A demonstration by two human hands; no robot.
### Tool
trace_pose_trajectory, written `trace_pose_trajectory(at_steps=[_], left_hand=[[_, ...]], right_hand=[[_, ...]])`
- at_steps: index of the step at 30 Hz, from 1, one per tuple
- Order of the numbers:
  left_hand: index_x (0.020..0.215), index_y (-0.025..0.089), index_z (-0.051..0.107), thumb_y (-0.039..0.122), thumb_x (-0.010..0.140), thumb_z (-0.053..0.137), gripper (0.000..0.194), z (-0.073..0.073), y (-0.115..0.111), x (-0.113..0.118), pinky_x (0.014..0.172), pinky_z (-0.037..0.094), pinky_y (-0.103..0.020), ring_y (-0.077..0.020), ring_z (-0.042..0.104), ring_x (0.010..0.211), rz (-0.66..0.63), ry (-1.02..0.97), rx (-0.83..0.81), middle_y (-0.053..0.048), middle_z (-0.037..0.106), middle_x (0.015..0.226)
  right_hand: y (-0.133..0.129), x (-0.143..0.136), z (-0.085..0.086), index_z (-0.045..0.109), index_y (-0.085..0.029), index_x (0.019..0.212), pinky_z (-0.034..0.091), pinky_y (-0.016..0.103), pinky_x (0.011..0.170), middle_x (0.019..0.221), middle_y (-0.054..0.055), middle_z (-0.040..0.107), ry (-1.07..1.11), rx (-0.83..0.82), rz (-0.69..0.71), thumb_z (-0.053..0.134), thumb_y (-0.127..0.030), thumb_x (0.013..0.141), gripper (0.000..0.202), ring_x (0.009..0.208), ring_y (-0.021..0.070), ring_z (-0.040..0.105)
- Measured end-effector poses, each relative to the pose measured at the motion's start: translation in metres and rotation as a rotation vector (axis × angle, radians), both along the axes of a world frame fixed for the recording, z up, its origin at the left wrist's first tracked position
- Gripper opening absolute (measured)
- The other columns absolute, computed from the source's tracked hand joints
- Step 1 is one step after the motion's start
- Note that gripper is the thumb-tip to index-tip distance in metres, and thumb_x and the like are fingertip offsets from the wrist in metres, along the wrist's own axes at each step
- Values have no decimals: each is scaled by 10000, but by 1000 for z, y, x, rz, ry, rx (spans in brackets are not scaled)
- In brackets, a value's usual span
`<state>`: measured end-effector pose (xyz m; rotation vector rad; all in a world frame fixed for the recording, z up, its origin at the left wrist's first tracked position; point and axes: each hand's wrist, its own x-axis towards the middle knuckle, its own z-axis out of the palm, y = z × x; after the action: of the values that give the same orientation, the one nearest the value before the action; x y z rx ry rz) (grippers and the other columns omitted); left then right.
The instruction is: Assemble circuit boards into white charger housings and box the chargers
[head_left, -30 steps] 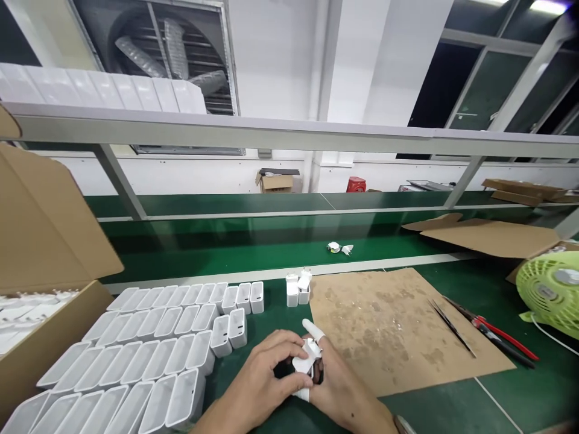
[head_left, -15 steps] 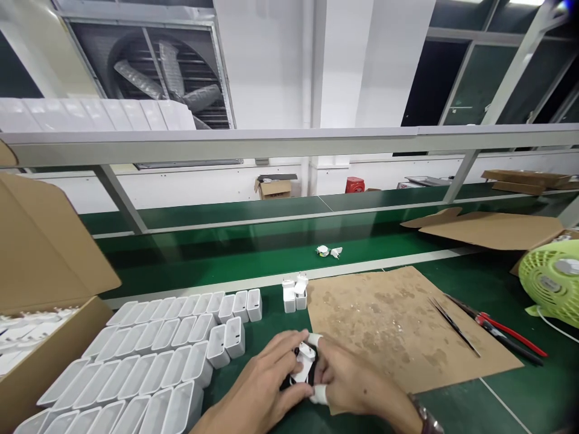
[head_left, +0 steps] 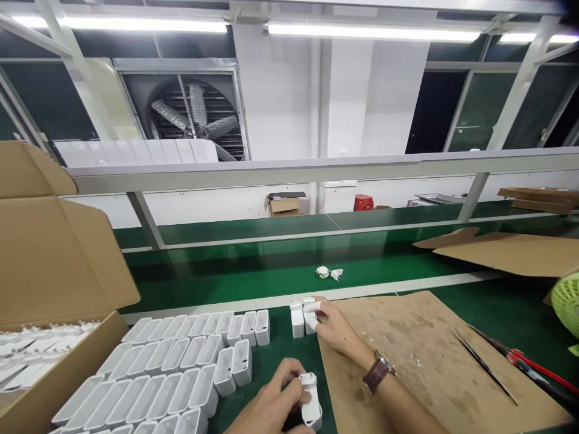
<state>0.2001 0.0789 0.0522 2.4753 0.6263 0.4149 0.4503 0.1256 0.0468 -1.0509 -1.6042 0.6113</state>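
Observation:
My left hand (head_left: 275, 401) pinches a white power adapter (head_left: 311, 405) at the front of the green bench, its rounded plug end facing away. Farther back, my right hand (head_left: 338, 330) reaches over the brown sheet, its thumb and finger in white finger covers. Those fingertips close on the right one of two upright white adapters (head_left: 309, 329), partly hiding it. Its neighbour, another white adapter (head_left: 297, 322), stands close at its left. Rows of open white plastic housings (head_left: 203, 392) fill the bench to the left of my left hand.
A cardboard box (head_left: 113, 337) of white plug parts stands at the far left. Tweezers (head_left: 486, 369) and red-and-black-handled pliers (head_left: 520, 357) lie on the right, around the stained brown sheet (head_left: 407, 349). Small white pieces (head_left: 322, 272) rest on the green strip behind. A green fan (head_left: 567, 313) is at the right edge.
My hands have parted: the right moved away and back to the standing adapters, while the left keeps the adapter both were around. The camera view has tilted up.

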Motion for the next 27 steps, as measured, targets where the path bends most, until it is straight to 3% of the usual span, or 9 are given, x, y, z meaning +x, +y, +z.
trace_pose_trajectory(at_steps=[3,6,9,11,14,18,22,27], left_hand=[[979,260,496,105,728,713,366,21,2,-2,712,481,-237,-129,621,796,26,9,3,-14,533,1233],[979,258,475,55,758,586,320,60,11,-3,828,473,-289,-184,630,966,115,26,67,-25,519,1246],[956,248,441,72,796,541,258,94,36,1,817,450,-326,-210,601,959,218,98,117,-34,503,1198],[925,241,440,83,784,560,243,102,58,8,744,426,-317,-204,572,885,252,143,113,-29,496,1142],[903,234,468,88,746,616,260,99,86,20,670,406,-293,-189,536,820,240,164,78,-17,500,1070],[897,226,519,205,735,789,315,88,107,30,741,491,-278,-191,568,918,188,127,14,-23,528,1104],[833,215,556,344,706,887,377,83,114,29,765,495,-301,-209,573,938,212,89,4,-32,559,1098],[808,204,571,372,707,897,380,78,114,25,716,414,-313,-202,538,844,288,95,38,-20,555,1046]], right_hand=[[2,5,-7,750,-236,1153,472,443,1158,1469,112,566,19,-13,63,596,-172,838,357,1341,262,579],[2,9,-10,769,-242,1141,442,484,1180,1503,123,541,26,-35,72,624,-191,848,331,1381,292,546],[2,10,-10,782,-243,1106,469,487,1146,1459,130,568,45,-38,67,647,-204,835,305,1330,298,577],[1,7,-9,782,-236,1086,507,476,1094,1403,135,593,66,-33,62,648,-220,826,293,1271,296,606],[1,4,-6,779,-230,1059,566,438,962,1326,135,613,91,-26,50,646,-229,802,290,1153,285,642],[-1,4,-2,767,-229,1061,578,412,866,1288,126,620,123,-29,34,650,-228,765,318,1028,263,653],[-4,4,-4,738,-217,1075,573,433,944,1429,134,574,186,-59,31,645,-251,766,324,1170,296,633],[-3,0,-11,588,-217,1247,601,439,856,1411,154,612,282,-116,-29,678,-236,764,492,988,259,701]])
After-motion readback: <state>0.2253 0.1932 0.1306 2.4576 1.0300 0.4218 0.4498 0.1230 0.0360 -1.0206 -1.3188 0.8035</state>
